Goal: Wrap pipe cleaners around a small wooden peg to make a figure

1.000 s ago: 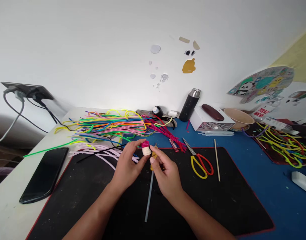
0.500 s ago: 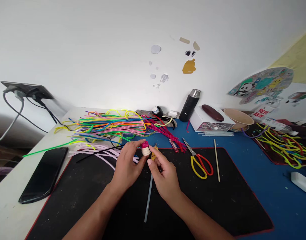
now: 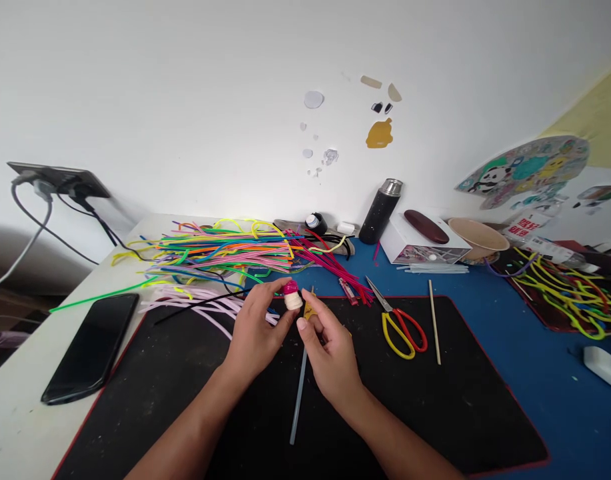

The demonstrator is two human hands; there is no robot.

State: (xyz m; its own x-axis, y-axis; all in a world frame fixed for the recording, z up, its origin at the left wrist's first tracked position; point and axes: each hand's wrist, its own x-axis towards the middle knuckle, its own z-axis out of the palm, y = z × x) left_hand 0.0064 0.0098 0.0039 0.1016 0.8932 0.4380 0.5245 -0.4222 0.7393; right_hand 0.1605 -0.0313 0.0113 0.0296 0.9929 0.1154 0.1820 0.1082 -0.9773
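Note:
A small cream and magenta piece (image 3: 292, 300) is pinched between the thumb and fingers of my left hand (image 3: 255, 328), above the black mat (image 3: 465, 400). Close to its right side is my right hand (image 3: 332, 353), thumb and index finger a little apart with nothing visible between them; its other fingers are curled. Behind the right fingers lies a yellow object (image 3: 309, 311), mostly hidden. A translucent glue stick (image 3: 298, 400) extends toward me below the hands.
Colourful pipe cleaners (image 3: 225, 247) lie behind the hands. Scissors (image 3: 398, 327) and a thin wooden stick (image 3: 435, 323) rest to the right. A phone (image 3: 92, 347) is at left; a black flask (image 3: 380, 212) and white box (image 3: 420, 243) stand behind.
My right index fingertip has drawn slightly away from the small piece, leaving a narrow gap. The whole view has shifted a little, and my left hand keeps its hold.

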